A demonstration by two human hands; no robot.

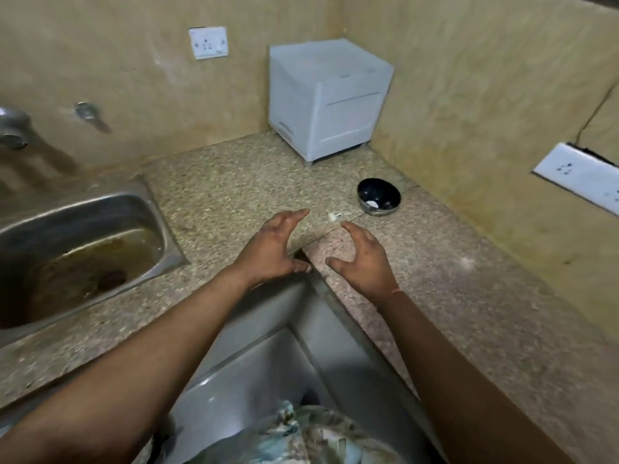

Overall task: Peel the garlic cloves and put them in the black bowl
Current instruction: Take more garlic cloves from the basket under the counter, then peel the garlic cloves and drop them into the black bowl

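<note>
your left hand [273,244] and right hand [365,259] hover open and empty, fingers loosely spread, over the speckled surface [234,189], a small white garlic piece [332,216] lying just beyond the fingertips, the black bowl [378,192] near it holding one pale clove [371,204].

A speckled stone tabletop [234,195] fills the middle of the frame. A metal sink [165,236] sits in it on the left, brown and dirty inside. A tap [11,128] pokes in at the upper left edge, with a small metal knob [87,112] on the wall beside it. A white box [328,105] stands in the far corner, top middle. One white socket [208,42] is on the wall left of the box. Another socket [582,177] is at the right edge, under a black wire [593,112].
</note>
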